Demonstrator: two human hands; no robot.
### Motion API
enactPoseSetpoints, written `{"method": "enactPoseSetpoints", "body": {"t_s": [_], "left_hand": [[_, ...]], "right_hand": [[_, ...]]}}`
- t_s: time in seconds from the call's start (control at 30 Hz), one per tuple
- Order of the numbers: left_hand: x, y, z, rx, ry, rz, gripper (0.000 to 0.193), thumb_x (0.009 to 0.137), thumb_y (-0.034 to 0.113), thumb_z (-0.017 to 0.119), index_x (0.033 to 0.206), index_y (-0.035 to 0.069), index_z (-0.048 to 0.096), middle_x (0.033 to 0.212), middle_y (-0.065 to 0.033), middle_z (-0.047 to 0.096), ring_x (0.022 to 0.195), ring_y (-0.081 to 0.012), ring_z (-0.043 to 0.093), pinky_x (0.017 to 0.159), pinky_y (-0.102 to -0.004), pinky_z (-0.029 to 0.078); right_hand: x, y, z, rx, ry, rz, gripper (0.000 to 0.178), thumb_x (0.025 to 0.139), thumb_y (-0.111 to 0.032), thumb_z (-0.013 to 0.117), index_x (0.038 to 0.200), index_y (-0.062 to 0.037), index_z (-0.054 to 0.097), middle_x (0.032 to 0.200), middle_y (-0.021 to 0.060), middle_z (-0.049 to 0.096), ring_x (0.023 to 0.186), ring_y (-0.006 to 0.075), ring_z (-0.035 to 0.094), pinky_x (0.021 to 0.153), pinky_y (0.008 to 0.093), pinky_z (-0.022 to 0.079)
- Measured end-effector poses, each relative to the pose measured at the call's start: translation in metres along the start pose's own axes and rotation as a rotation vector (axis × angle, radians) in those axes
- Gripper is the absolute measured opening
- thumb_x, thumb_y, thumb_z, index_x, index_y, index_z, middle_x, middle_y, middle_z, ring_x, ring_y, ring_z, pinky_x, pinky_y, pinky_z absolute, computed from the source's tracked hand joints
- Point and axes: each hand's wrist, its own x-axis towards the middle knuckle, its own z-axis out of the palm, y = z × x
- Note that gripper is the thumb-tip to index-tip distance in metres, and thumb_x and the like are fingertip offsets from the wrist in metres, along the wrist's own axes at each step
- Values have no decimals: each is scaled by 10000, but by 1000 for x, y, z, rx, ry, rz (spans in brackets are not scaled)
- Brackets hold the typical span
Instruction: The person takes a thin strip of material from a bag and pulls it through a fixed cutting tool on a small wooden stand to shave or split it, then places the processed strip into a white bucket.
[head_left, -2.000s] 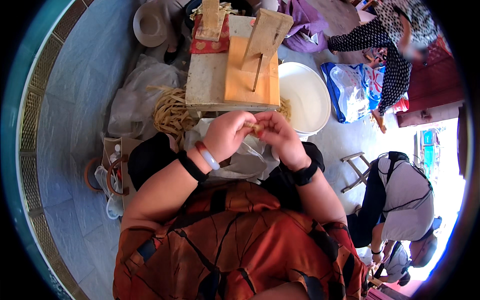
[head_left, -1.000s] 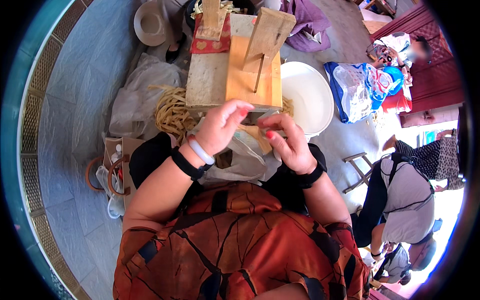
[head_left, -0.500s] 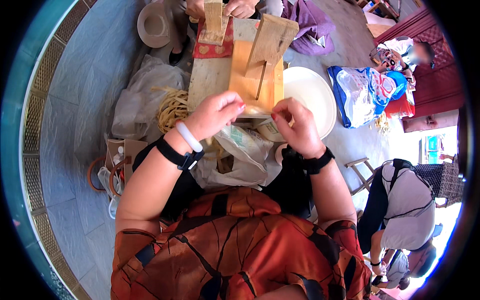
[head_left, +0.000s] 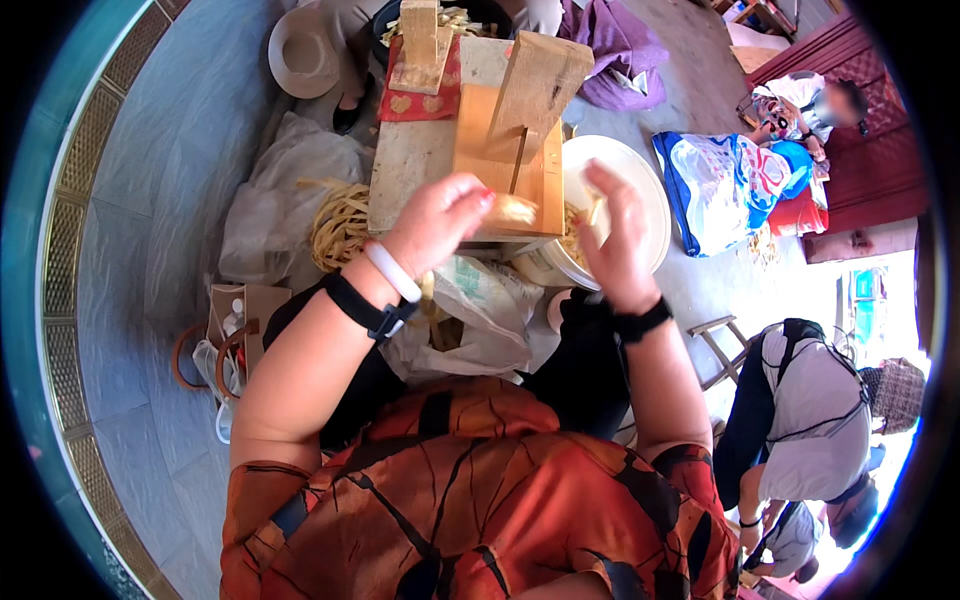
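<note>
My left hand (head_left: 437,222) is closed in a pinch at the near edge of a wooden board (head_left: 485,140). From its fingertips sticks a short pale yellow piece (head_left: 514,209), like a bit of dried strip, blurred by motion. Over the near side of a round white tub (head_left: 655,200), my right hand (head_left: 620,235) has its fingers stretched and apart, somewhat smeared. Pale yellow strips (head_left: 573,240) lie in the tub beside that hand. An upright wooden block (head_left: 540,90) with a thin slot at its foot stands on the board.
A bundle of pale strips (head_left: 342,225) lies left of the bench (head_left: 400,185). White plastic sacks (head_left: 480,320) hang below it. Across stands a smaller wooden stand (head_left: 420,50) on red cloth, by a dark basin (head_left: 480,14). A bag with handles (head_left: 255,315) sits left; people are at right.
My right hand has moved right and its fingers have spread, away from my left hand. The pale piece now shows at my left fingertips. The other person's hands have left the far stand.
</note>
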Motion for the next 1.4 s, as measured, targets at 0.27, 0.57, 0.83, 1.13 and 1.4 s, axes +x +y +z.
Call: {"method": "enactPoseSetpoints", "body": {"t_s": [0.27, 0.57, 0.83, 1.13, 1.4], "left_hand": [[-52, 0, 9, -386, -376, -273, 162, 947, 218, 509, 904, 71, 563, 699, 25, 515, 606, -57, 458, 553, -176, 351], [-50, -1, 19, 556, -86, 689, 339, 747, -9, 543, 1083, 20, 578, 1018, -129, 620, 913, -276, 593, 827, -352, 460], [-53, -17, 26, -344, -497, -97, 229, 928, 128, 553, 1127, 54, 467, 889, -30, 564, 737, -98, 513, 659, -237, 432], [-57, -13, 37, 542, -59, 587, 391, 776, -20, 647, 1107, 46, 448, 864, -113, 607, 776, -301, 600, 663, -380, 467], [-51, -25, 42, 618, 136, 712, 320, 736, -19, 669, 1020, 53, 541, 867, -114, 609, 783, -338, 593, 689, -384, 475]], "right_hand": [[-32, -50, 1, 5, -11, -227, 328, 687, 1, 668, 1005, -50, 607, 752, 48, 592, 645, 236, 577, 602, 355, 462], [-47, -87, 8, 654, -268, 19, 260, 753, 50, 611, 992, -47, 576, 811, 104, 628, 764, 303, 628, 676, 370, 509], [-47, -77, 13, 384, -131, 45, 108, 824, -31, 639, 913, -37, 578, 763, 73, 627, 653, 194, 597, 606, 307, 477], [-52, -47, 43, 1714, -296, 969, 75, 905, -127, 618, 894, -54, 609, 764, -2, 612, 617, 56, 500, 527, 189, 370], [-43, -70, 25, 1072, -267, 739, 240, 895, -48, 550, 1128, 5, 533, 895, 24, 582, 780, 81, 546, 653, 237, 460]]}}
